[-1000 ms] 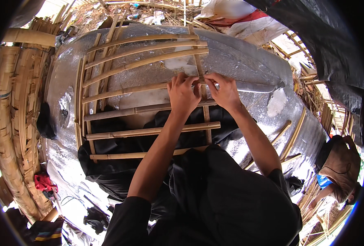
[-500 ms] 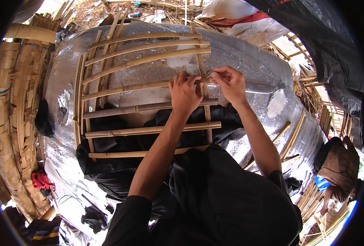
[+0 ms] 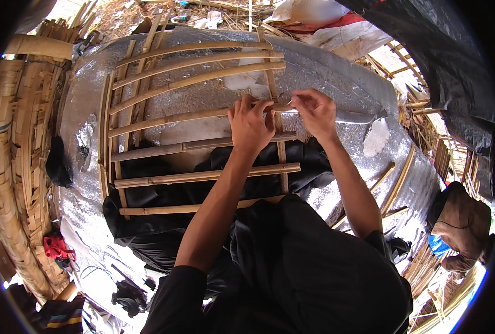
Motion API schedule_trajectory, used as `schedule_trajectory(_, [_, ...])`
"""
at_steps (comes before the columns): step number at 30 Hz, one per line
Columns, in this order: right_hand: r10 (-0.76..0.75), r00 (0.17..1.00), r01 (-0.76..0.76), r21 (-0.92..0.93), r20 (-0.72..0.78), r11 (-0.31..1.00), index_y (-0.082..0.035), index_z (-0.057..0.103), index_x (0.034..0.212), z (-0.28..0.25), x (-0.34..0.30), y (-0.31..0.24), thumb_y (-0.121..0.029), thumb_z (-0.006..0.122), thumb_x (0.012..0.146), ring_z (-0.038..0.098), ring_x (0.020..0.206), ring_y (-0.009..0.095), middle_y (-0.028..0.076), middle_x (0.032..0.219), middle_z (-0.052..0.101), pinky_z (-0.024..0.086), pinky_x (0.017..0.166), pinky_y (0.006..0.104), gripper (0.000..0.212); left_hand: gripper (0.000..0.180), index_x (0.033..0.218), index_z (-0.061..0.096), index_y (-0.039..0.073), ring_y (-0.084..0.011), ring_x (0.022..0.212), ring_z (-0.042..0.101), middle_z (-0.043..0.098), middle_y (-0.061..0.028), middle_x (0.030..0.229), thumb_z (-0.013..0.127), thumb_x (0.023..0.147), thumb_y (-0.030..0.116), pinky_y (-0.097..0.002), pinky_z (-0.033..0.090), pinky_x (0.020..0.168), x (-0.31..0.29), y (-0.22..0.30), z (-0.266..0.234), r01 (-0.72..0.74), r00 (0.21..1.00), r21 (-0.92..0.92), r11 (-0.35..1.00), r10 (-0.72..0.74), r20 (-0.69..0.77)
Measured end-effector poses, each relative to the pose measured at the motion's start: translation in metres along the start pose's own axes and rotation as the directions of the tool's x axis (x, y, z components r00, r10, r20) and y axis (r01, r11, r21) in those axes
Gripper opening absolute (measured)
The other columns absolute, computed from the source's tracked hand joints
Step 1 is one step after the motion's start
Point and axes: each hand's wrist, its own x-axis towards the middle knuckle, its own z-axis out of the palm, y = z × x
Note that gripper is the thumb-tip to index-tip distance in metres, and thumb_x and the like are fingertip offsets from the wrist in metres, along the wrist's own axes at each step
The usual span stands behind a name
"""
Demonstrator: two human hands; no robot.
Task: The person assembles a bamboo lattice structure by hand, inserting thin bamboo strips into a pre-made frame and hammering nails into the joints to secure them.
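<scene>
A ladder-like bamboo frame (image 3: 207, 177) of several slats, laid across two uprights, rests partly over my black-clothed lap. My left hand (image 3: 251, 123) curls around the right part of one slat (image 3: 172, 119), close to the right upright (image 3: 271, 83). Just right of it, my right hand (image 3: 316, 113) pinches a thin, pale piece at the slat's end; its kind is too small to tell. The fingers partly hide the joint between slat and upright.
A silvery foil sheet (image 3: 336, 83) lies beneath the frame. Loose bamboo strips (image 3: 399, 183) rest at right. Woven bamboo (image 3: 7, 161) stands at left, with a red cloth (image 3: 54, 246) nearby. Another person (image 3: 464, 220) in brown is at far right. Black plastic (image 3: 453, 61) hangs upper right.
My right hand has shifted slightly right, away from the left hand, its fingers still pinched. My left hand stays on the slat. The person at far right has drawn an arm in.
</scene>
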Motion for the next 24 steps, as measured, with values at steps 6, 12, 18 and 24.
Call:
schedule_trajectory(6, [0.055, 0.969, -0.048, 0.033, -0.243, 0.998, -0.007, 0.081, 0.112, -0.048, 0.016, 0.002, -0.012, 0.079, 0.092, 0.074, 0.083, 0.01, 0.005, 0.094, 0.08, 0.06, 0.074, 0.0279, 0.02, 0.022, 0.106, 0.078, 0.021, -0.0288, 0.102, 0.063, 0.065, -0.004, 0.103, 0.081, 0.085, 0.017, -0.0468, 0.044, 0.093, -0.001, 0.001, 0.003, -0.001, 1.0, 0.014, 1.0, 0.001, -0.014])
schedule_trajectory(12, [0.326, 0.921, -0.122, -0.638, 0.213, 0.761, -0.008, 0.081, 0.107, -0.077, -0.015, 0.034, -0.017, 0.08, 0.085, 0.079, 0.09, 0.025, 0.015, 0.101, 0.08, 0.06, 0.083, 0.0396, 0.024, 0.023, 0.107, 0.077, 0.022, -0.0288, 0.102, 0.064, 0.065, -0.0032, 0.103, 0.081, 0.085, 0.017, -0.0468, 0.044, 0.093, -0.002, 0.001, 0.006, -0.01, 0.999, 0.022, 1.0, 0.011, -0.031])
schedule_trajectory(18, [0.079, 0.997, -0.045, -0.758, 0.009, 0.651, -0.005, 0.077, 0.099, -0.028, -0.051, 0.021, -0.021, 0.078, 0.089, 0.075, 0.092, 0.038, 0.017, 0.098, 0.074, 0.06, 0.082, 0.0474, 0.019, 0.024, 0.107, 0.077, 0.023, -0.0284, 0.103, 0.064, 0.065, -0.0024, 0.103, 0.081, 0.084, 0.017, -0.0468, 0.044, 0.092, -0.002, -0.001, 0.005, -0.024, 0.999, 0.032, 0.999, 0.026, -0.046])
schedule_trajectory(24, [-0.008, 0.993, 0.078, -0.607, 0.118, 0.791, 0.0, 0.068, 0.098, -0.029, -0.041, 0.036, -0.014, 0.072, 0.096, 0.075, 0.089, 0.036, 0.019, 0.096, 0.073, 0.06, 0.081, 0.0453, 0.015, 0.024, 0.107, 0.076, 0.024, -0.0281, 0.102, 0.064, 0.065, -0.0023, 0.103, 0.082, 0.084, 0.017, -0.047, 0.044, 0.091, -0.001, -0.001, 0.005, -0.035, 0.997, 0.018, 0.999, 0.036, -0.063])
